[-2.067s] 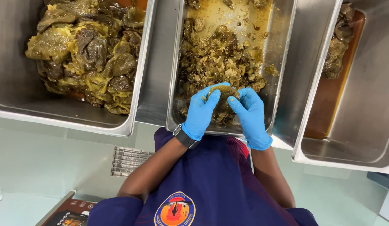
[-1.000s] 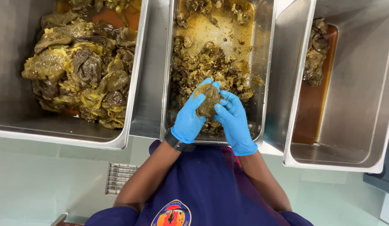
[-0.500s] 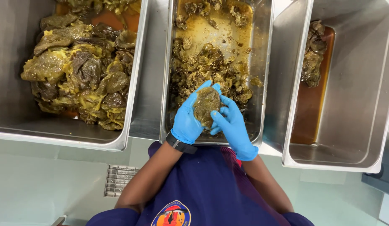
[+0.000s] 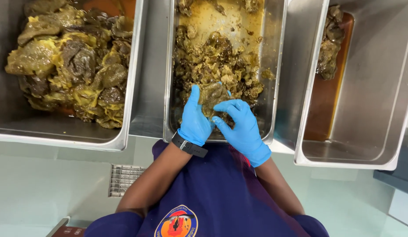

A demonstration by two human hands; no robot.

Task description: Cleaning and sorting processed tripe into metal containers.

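Both hands in blue gloves are working over the middle steel pan (image 4: pixel 274 66), near its front edge. Left hand (image 4: pixel 195 118) is cupping a dark olive wet lump (image 4: pixel 213 97) from the side, thumb sticking up beside it, fingers curled part-way around and mostly hidden behind it. Right hand (image 4: pixel 241 127) is pressing on the lump's lower right, fingers (image 4: pixel 226 106) bent and closed onto it, touching the left hand. Lump is being held just above the heap of same greenish-brown pieces (image 4: pixel 213 57) sitting in yellowish liquid in that pan. Black wrist band (image 4: pixel 189 145) is showing on the left wrist. Left pan (image 4: pixel 133 87) is holding a bigger pile of dark and yellow pieces (image 4: pixel 68 66), just beside the middle pan. Right pan (image 4: pixel 379 87) is holding a few dark pieces (image 4: pixel 329 48) in brown liquid at its far left side. Pans are sitting over a pale green floor with a metal drain grate (image 4: pixel 122 179) below the left pan. Person is wearing a navy shirt (image 4: pixel 221 193).
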